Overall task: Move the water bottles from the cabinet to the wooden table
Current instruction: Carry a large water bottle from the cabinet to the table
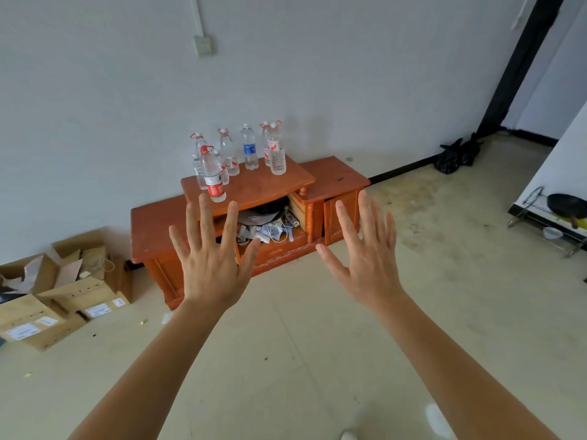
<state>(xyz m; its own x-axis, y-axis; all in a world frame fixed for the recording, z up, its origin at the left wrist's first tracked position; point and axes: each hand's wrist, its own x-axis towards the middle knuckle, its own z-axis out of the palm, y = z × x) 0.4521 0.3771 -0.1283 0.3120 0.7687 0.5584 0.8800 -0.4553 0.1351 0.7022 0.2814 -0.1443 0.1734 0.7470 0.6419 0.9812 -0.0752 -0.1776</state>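
Several clear plastic water bottles stand upright on the raised middle top of a low orange wooden cabinet (263,185) against the white wall. The nearest, with a red cap and red label (213,176), stands at the front left. One bottle has a blue label (249,147); a red-labelled one (277,150) stands at the right. My left hand (209,258) and my right hand (365,252) are stretched out in front of the cabinet, fingers spread and straight, backs toward me, holding nothing. Both are well short of the bottles.
The cabinet's open middle shelf (270,227) is stuffed with papers and cables. Open cardboard boxes (60,290) sit on the floor at the left. A black bag (454,154) lies by the wall, and a metal rack with a pan (562,208) stands at the right. Tiled floor lies between me and the cabinet.
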